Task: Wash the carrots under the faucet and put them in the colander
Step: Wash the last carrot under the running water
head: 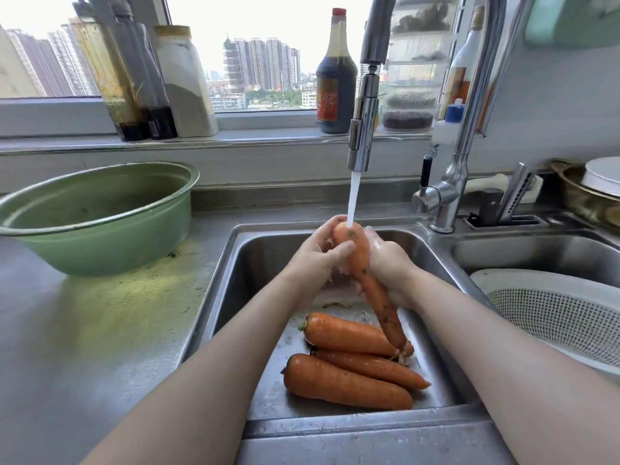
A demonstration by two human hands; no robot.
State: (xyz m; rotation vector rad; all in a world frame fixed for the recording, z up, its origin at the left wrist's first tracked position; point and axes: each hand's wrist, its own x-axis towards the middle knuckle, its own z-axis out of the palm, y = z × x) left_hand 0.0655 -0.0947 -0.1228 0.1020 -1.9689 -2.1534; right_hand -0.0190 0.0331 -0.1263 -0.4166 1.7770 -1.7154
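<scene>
**First carrot under the tap, three waiting**

Washing step in hand. Both hands hold one carrot [367, 280] upright-ish, top end in the water stream from the faucet [364, 129]. Left hand [318, 260] fingers curled round the upper part, thumb pressed across the front; right hand [391, 266] wraps it from behind, fingers mostly hidden. Dirt specks show on the lower half, so rinse not done imo. Three more carrots [352, 360] lie on the sink [241, 297] floor. Colander [553, 313] sits to the right in the other basin; no carrots visible in it. Next: rub lower half under the stream, then carry it right w/ a firm grip, since it's wet.

Three carrots [349, 360] in sink [235, 263], colander [557, 313] right.
</scene>
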